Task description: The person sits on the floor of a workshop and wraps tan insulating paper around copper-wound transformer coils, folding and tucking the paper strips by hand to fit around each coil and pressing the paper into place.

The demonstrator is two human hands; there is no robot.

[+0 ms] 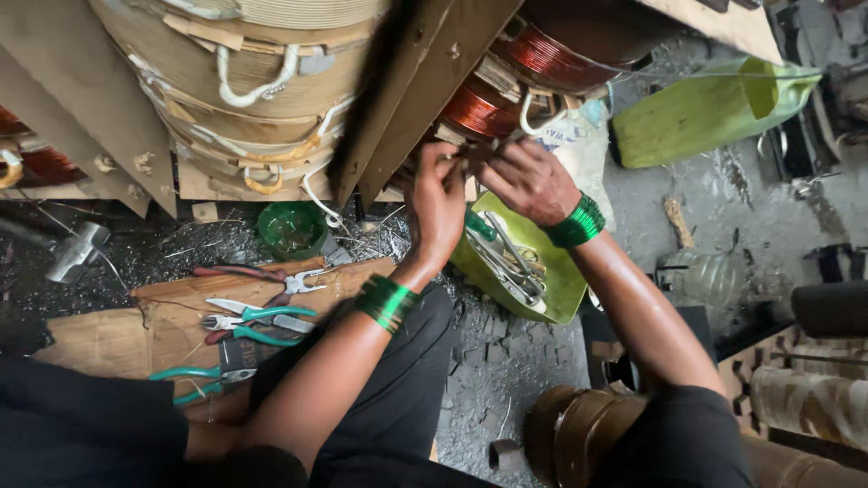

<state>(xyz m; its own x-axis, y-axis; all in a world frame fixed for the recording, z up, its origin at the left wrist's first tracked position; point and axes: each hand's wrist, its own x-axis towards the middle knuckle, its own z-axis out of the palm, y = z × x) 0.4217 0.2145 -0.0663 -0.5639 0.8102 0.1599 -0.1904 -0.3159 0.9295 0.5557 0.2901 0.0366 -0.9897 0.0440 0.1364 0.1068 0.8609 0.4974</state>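
Soft daylight, dim lower left; hands slightly motion-blurred, wide-angle stretch at edges.

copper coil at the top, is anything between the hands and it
Nothing visible does. The left hand and right hand are already up at the lower edge of the copper coil, fingers on a small part there; what they pinch is too blurred to tell.

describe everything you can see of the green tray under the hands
The green tray is a shallow, yellow-green container, plastic by the look, with a raised rim. It sits tilted on the dark, gritty floor below the copper coils. Inside lie several silver metal tools, long and thin, piled loosely. The right hand and left hand work just above it and hide its upper edge; neither clearly touches it.
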